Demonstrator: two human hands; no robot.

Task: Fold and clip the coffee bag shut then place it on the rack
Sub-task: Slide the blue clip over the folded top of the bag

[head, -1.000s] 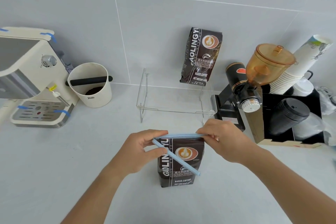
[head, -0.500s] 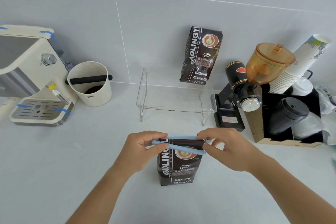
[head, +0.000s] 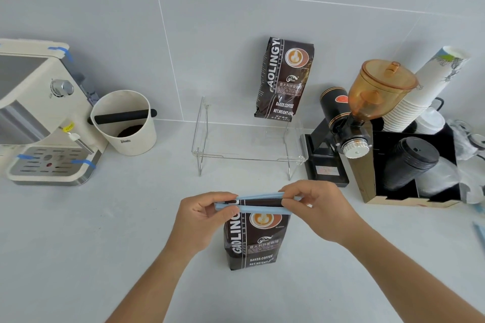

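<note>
On the pale counter | glossy dark coffee bag [head: 256, 238] stands upright, top folded flat | long light-blue plastic clip [head: 253, 203] straddles the fold | left hand [head: 203, 217] pinches clip's left end | right hand [head: 319, 207] pinches right end | clear acrylic rack [head: 249, 151] behind, second bag [head: 284, 78] atop.

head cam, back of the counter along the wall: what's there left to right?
Cream espresso machine → cream knock box with black bar → clear acrylic rack → black grinder with amber hopper → stack of white paper cups.
</note>
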